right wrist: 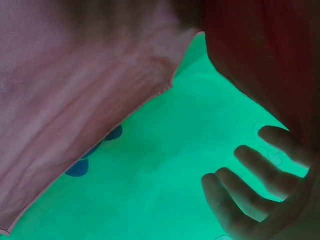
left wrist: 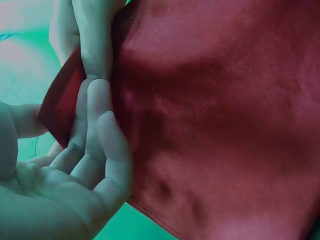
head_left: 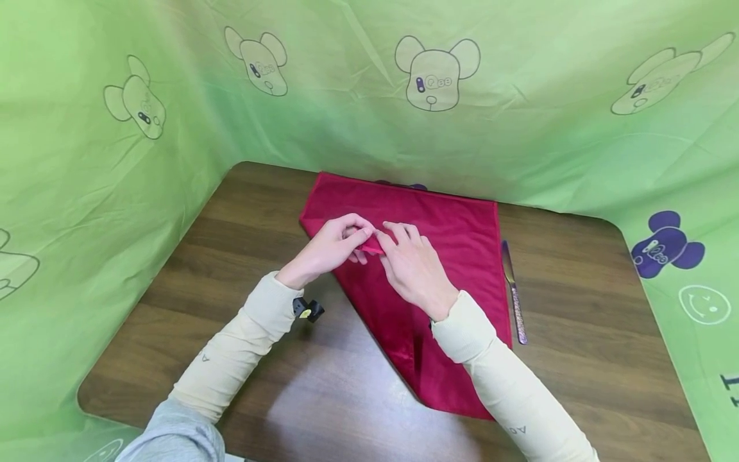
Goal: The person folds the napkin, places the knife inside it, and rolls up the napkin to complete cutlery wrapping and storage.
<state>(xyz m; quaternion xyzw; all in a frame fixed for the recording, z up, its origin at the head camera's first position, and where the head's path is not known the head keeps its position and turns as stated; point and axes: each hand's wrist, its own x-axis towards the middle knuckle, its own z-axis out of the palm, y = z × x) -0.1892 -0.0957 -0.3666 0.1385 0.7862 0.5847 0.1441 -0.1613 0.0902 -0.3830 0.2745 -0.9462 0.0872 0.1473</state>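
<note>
A red cloth napkin [head_left: 462,263] with hemmed edges lies over the table, its near-left part lifted and folded up toward the hands. My left hand [head_left: 331,245] holds the raised corner, thumb on one side and fingers on the other. In the left wrist view a small pointed flap [left wrist: 64,107] of the napkin stands between that thumb and the fingers. From the other side my right hand [head_left: 417,269] pinches the same raised part between thumb and forefinger. Its other fingers [right wrist: 260,182] are spread apart, off the cloth.
A table knife [head_left: 515,298] with a patterned handle lies just right of the napkin on the brown wooden table [head_left: 583,308]. Green printed fabric [head_left: 346,96] hangs around the table's back and sides. A black wrist camera [head_left: 308,310] juts from the left cuff.
</note>
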